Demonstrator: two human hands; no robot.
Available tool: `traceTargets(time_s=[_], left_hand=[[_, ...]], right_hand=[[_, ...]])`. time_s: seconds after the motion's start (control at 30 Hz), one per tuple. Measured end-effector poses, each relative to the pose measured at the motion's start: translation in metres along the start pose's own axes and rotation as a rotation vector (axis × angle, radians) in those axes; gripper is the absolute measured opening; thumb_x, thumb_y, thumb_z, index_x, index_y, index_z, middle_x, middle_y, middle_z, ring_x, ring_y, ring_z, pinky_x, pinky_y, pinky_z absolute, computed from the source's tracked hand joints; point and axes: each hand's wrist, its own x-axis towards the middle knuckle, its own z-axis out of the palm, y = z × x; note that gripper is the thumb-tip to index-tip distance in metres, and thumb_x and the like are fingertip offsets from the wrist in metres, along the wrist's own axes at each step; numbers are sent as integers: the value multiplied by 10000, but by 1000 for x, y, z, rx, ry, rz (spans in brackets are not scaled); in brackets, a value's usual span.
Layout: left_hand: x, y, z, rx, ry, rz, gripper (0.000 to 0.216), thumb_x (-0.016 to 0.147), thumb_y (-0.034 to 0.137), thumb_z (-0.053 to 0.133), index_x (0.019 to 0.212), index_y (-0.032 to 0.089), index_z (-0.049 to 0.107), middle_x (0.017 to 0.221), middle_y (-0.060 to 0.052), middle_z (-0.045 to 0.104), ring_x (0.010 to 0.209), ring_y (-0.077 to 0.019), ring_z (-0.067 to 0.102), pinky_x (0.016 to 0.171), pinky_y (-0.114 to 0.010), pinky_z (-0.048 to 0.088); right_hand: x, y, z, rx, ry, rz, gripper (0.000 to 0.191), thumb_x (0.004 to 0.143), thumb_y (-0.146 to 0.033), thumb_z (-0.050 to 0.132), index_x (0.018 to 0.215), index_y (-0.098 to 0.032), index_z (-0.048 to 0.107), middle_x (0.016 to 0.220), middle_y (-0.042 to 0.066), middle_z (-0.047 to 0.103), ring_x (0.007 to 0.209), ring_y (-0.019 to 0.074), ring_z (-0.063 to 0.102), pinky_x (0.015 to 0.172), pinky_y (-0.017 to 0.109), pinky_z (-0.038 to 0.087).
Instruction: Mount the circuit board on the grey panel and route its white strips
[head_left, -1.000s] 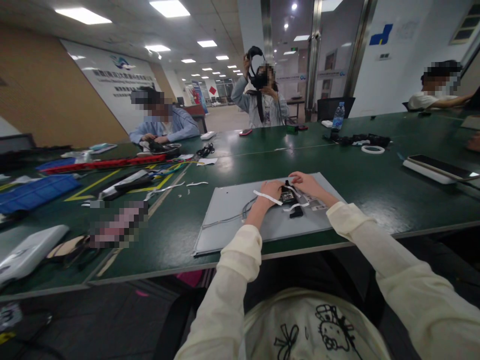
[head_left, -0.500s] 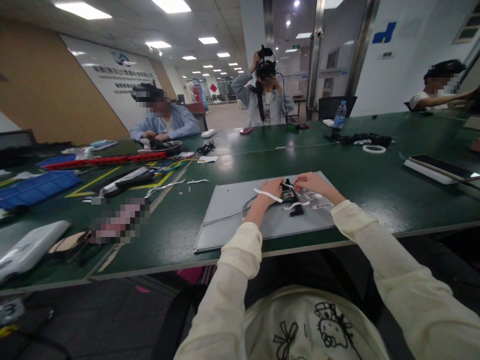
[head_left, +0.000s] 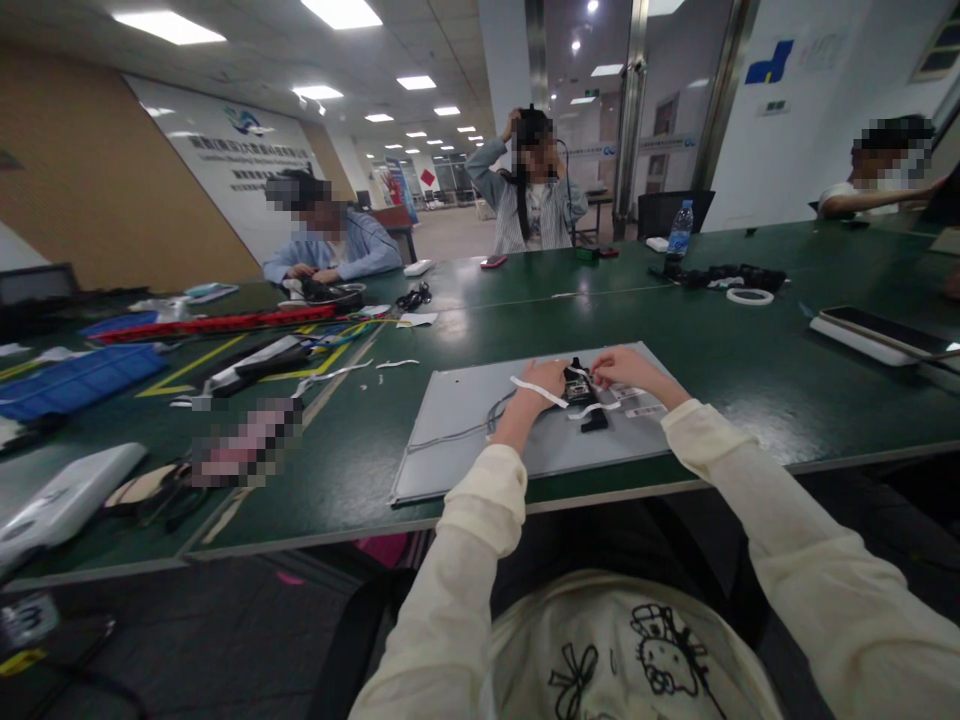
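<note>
A black electronic device with a bare inner part (head_left: 577,390) lies on a grey board (head_left: 450,400) in front of me. My left hand (head_left: 546,378) is closed at the device's left side, its fingertips partly hidden. Across the back of that hand lies a white strip (head_left: 538,391). My right hand (head_left: 628,368) is at the device's upper right, thumb and fingers pinched on a thin white strip end (head_left: 579,371). A further white strip (head_left: 592,410) crosses the device's lower part, above a black piece (head_left: 595,424). A grey cable (head_left: 450,437) runs left from under my left hand.
Clear bags with labels (head_left: 643,410) lie under my right hand. Torn white strips (head_left: 397,364) lie left of the board. A phone on a white box (head_left: 870,340) is at the right, a tape roll (head_left: 750,297) farther back, a blue basket (head_left: 82,378) far left. Three other people sit around.
My hands stay almost in place at the device, with only slight finger movement. Across the table, the person in the striped shirt has lowered the black headgear from above the head.
</note>
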Motion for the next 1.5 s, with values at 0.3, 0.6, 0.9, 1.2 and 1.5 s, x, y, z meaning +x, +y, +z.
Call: traceTargets(time_s=[0.3, 0.6, 0.9, 1.2, 1.5], left_hand=[[-2, 1, -3, -8, 25, 8, 431, 909, 157, 328, 1273, 178, 556, 1305, -110, 588, 1261, -285, 468, 1090, -473, 286], [-4, 2, -2, -48, 20, -68, 408, 913, 203, 346, 1239, 296, 572, 1336, -64, 568, 1266, -286, 465, 1039, -587, 308], [-4, 2, -4, -77, 34, -161, 361, 920, 257, 349, 1166, 241, 611, 1265, -122, 612, 1171, -331, 536, 959, -636, 348], [-8, 3, -8, -68, 8, -170, 366, 926, 291, 330, 1172, 278, 601, 1301, -96, 588, 1195, -320, 512, 967, -655, 330], [-7, 5, -8, -102, -9, -188, 406, 911, 301, 351, 1248, 276, 577, 1320, -109, 576, 1216, -353, 490, 980, -629, 306]], right_hand=[[-3, -14, -2, 122, -14, 39, 139, 770, -166, 544, 838, -125, 658, 815, 71, 718, 702, 132, 674, 594, 173, 488], [-6, -12, -1, 144, -136, 95, 151, 751, -176, 571, 847, -137, 681, 884, 78, 724, 750, 152, 690, 461, 139, 385], [-8, -16, -10, 193, -239, 195, 181, 765, -152, 540, 867, -150, 689, 975, 82, 723, 763, 158, 700, 406, 142, 310], [-10, -12, -21, 161, -283, 288, 133, 792, -212, 596, 824, -112, 678, 811, 122, 725, 700, 167, 696, 437, 155, 357], [-24, -20, -34, -72, -500, 175, 363, 755, -475, 674, 934, -162, 708, 831, 79, 715, 683, 130, 640, 531, 183, 396]])
